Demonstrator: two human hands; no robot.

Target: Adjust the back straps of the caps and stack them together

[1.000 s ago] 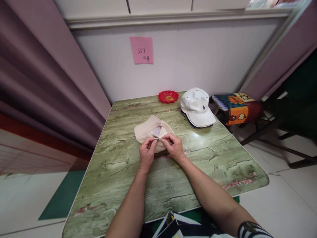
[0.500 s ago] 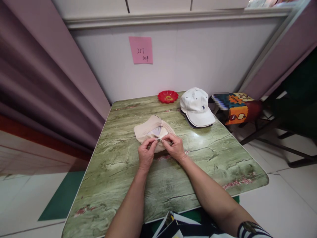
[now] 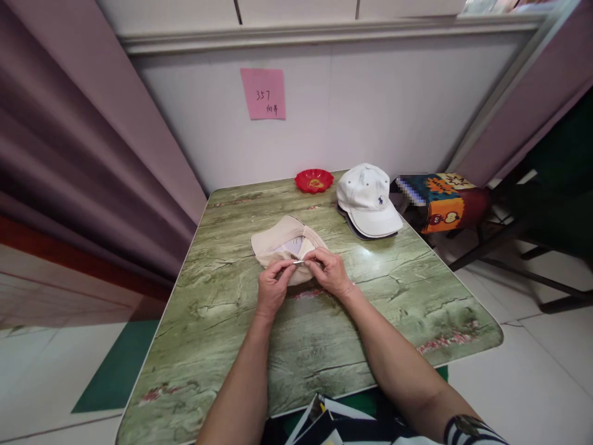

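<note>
A beige baseball cap (image 3: 273, 238) lies upside down on the table, its brim toward the far left and its hollow side up. At its near edge my left hand (image 3: 273, 286) pinches one end of a small, thin, whitish strip (image 3: 299, 262) between thumb and forefinger. The other end is pinched by my right hand (image 3: 330, 272), so the fingertips of both hands almost meet. Whether the strip is attached to the cap I cannot tell. My fingers hide part of the cap's near rim.
A stack of caps, a white one (image 3: 365, 194) on top, stands at the table's far right. Left of it is a red scalloped dish (image 3: 314, 180). The green wood-patterned table (image 3: 222, 309) meets a white wall with a pink note (image 3: 263, 94). Beyond the right edge is a patterned stool (image 3: 445, 204).
My right hand has shifted slightly to the right, and more of the whitish strip shows between the fingertips. The cap has stayed in place.
</note>
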